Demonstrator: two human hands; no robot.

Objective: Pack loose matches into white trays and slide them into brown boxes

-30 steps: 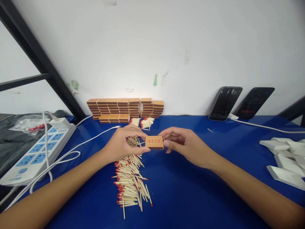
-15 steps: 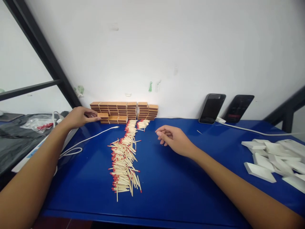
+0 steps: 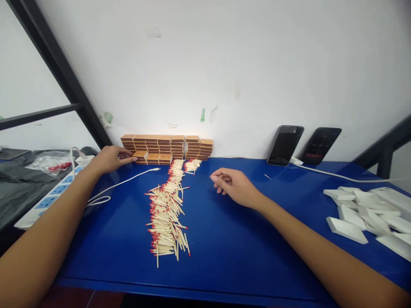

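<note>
My left hand (image 3: 111,159) reaches to the back left of the blue table (image 3: 231,252), fingers stretched out. Its fingertips touch the left end of an orange matchbox (image 3: 140,155) that lies on the front row of a matchbox stack (image 3: 167,146) against the wall. My right hand (image 3: 233,186) rests on the table near the middle, fingers loosely curled with nothing in them. A long heap of red-tipped matches (image 3: 167,209) lies between my hands, running from the stack toward the front edge.
White box trays (image 3: 366,211) are piled at the right. Two dark phones (image 3: 284,145) lean on the wall with a white cable. A white power strip (image 3: 48,196), a loose cable (image 3: 122,184) and a plastic bag (image 3: 51,162) sit at the left.
A second ago both hands held a matchbox over the matches. My left hand carried it to the stack at the back left. My right hand let go and settled on the table.
</note>
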